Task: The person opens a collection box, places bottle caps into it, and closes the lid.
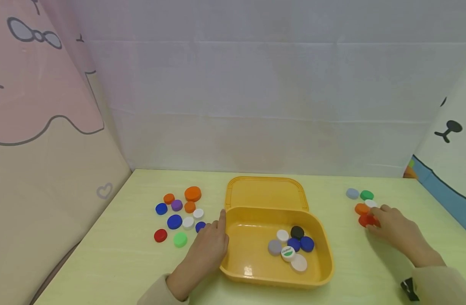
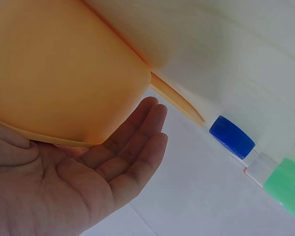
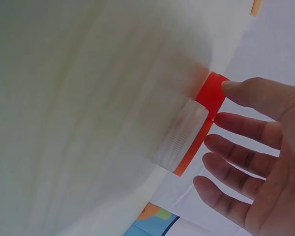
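Note:
My left hand (image 1: 210, 248) rests against the left side of a yellow plastic box (image 1: 326, 258), its index finger stretched along the rim. Below the rim, the left wrist view shows the other fingers (image 2: 137, 152) loosely extended. On the far right my right hand (image 1: 400, 233) reaches into a small group of bottle caps. Its thumb and index fingertip touch a red cap (image 3: 211, 96), with the remaining fingers spread. Just beyond are an orange cap (image 1: 361, 209) and a white cap (image 1: 370, 204), partly hidden by the hand. A translucent ridged cap (image 3: 182, 135) stands beside the red one.
Inside the box lie several caps, among them a black cap (image 1: 297, 232) and a grey cap (image 1: 275, 247). Its yellow lid (image 1: 267, 192) lies behind it. Left of the box are scattered caps, including a light green cap (image 1: 180, 239). A pale curtain (image 1: 274, 106) hangs behind.

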`<state>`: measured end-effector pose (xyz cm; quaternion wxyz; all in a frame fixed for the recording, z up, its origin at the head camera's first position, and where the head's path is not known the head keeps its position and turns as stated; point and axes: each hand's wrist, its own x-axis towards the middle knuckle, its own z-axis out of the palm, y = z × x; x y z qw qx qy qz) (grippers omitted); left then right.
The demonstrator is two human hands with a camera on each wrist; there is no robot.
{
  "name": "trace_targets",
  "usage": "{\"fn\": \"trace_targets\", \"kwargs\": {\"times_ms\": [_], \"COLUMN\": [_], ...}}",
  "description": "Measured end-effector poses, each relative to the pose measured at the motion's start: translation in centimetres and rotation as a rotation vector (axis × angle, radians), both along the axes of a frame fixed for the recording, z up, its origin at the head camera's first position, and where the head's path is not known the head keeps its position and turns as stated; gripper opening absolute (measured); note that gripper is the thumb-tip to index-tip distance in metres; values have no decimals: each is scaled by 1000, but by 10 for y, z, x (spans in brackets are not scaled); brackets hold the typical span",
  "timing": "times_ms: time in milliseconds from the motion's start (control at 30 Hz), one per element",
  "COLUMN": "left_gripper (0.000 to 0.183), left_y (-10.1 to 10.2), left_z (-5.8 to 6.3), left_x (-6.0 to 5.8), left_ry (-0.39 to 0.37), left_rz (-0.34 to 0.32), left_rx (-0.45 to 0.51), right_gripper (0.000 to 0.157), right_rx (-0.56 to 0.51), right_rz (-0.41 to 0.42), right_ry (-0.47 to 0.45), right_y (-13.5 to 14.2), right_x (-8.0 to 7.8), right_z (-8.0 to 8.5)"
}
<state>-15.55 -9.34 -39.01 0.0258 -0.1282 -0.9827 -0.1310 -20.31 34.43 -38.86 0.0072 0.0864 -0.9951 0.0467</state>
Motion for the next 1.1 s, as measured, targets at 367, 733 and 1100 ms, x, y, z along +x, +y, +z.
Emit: {"fn": "trace_targets", "kwargs": {"times_ms": [367,733,1100], "left_gripper": [54,54,54], "left_y": [0,1,1], "left_z": [1,1,0], "left_x": [0,0,0], "left_ry": [5,-25,-11], "left_rz": [1,11,8], "left_rx": [0,1,1], "right_gripper": [30,40,40], "right_rx": [-5,-4,20], "right_rz": [0,-24,-20], "right_ry": [1,-70,-53], "right_y": [0,0,-3], "right_x": [-2,-3,-3], "right_z": [-2,1,-1]}}
